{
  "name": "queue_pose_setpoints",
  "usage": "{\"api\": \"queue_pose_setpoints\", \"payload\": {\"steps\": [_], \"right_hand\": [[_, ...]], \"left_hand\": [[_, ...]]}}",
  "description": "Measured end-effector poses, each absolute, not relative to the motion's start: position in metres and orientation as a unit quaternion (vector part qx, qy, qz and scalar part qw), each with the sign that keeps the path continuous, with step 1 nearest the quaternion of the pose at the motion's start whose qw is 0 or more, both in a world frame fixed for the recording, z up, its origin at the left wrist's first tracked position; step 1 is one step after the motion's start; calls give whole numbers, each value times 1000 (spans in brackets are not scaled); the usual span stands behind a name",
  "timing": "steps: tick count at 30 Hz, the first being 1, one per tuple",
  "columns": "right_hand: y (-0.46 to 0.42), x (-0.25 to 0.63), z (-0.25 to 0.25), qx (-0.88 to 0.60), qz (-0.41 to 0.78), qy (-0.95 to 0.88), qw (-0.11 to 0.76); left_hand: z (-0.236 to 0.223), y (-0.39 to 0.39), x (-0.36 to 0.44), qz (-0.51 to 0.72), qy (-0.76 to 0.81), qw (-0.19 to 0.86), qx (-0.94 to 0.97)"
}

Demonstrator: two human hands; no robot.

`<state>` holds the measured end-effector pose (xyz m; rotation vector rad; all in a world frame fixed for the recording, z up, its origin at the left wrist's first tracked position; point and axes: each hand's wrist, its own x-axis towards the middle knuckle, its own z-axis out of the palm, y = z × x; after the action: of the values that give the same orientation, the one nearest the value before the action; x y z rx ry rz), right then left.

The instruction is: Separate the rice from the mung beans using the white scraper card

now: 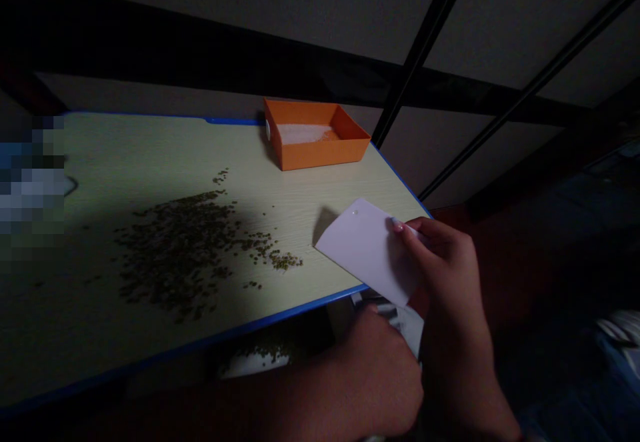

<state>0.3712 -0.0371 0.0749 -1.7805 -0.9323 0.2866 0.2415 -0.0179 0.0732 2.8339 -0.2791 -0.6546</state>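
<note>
My right hand [443, 255] pinches a white scraper [367, 249], a thin flat sheet with a small hole in one corner, over the table's front right edge. Below that edge, my left hand [385, 369] is closed, its fingertips turned away from view; what it grips is hidden. Close by it is something pale and whitish [410, 325], too dark to identify. Small green beans [175, 252] lie scattered in a loose heap on the pale, blue-edged table [125, 142], with a thin trail running towards the scraper.
An orange open box [320, 155] with white grains inside stands at the table's back right corner. Under the front edge, a white container [255, 363] with more green beans shows partly. Dark-framed panels [350, 9] rise behind the table. A pixelated patch covers the left side.
</note>
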Motion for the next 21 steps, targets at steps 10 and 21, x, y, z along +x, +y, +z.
{"api": "queue_pose_setpoints", "payload": {"steps": [10,21], "right_hand": [[-32,363,77,-740,144,-414,510],[-31,362,81,-720,181,-442,503]], "left_hand": [[74,-16,240,-212,-94,121,965],[71,-19,238,-170,-79,114,976]]}}
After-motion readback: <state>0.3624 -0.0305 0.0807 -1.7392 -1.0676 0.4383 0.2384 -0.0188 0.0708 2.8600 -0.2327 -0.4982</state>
